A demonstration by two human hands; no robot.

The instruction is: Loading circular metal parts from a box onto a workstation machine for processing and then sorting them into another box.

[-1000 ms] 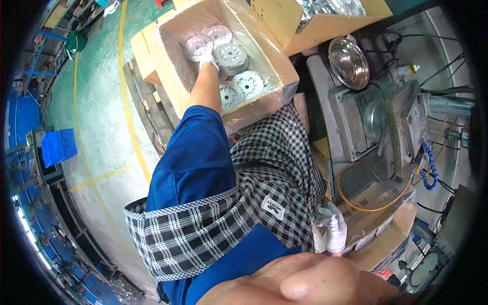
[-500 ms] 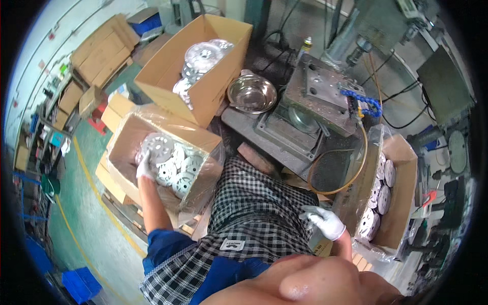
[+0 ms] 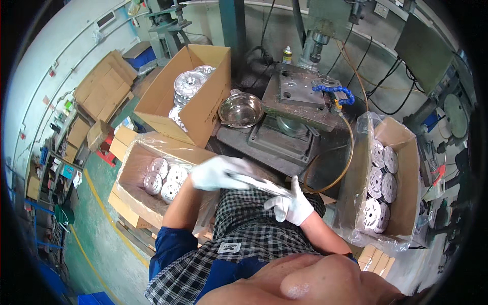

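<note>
In front of my apron, my left hand point(image 3: 221, 174), in a white glove, is closed on a flat metal disc point(image 3: 262, 185) that I see nearly edge-on and slightly blurred. The gloved right hand point(image 3: 291, 206) is at the disc's right end, thumb pointing up and fingers apart below the rim; whether it touches the metal I cannot tell. On my left, a plastic-lined cardboard box point(image 3: 133, 165) contains several slotted metal discs point(image 3: 174, 175). A second lined box point(image 3: 404, 175) to the right holds several similar discs point(image 3: 375, 182) standing in rows.
A tall carton point(image 3: 211, 94) with shiny metal parts stands at the far left. Beside it sits a steel bowl point(image 3: 240, 110). Ahead is a machine with a flat metal plate point(image 3: 303, 91), a blue segmented hose point(image 3: 333, 90) and a yellowish tube point(image 3: 349, 160). A spray can point(image 3: 287, 55) stands behind.
My left hand has come out of the left box with the disc and moved right, in front of my body. My right hand has risen leftward to meet it. The view has tilted up.
</note>
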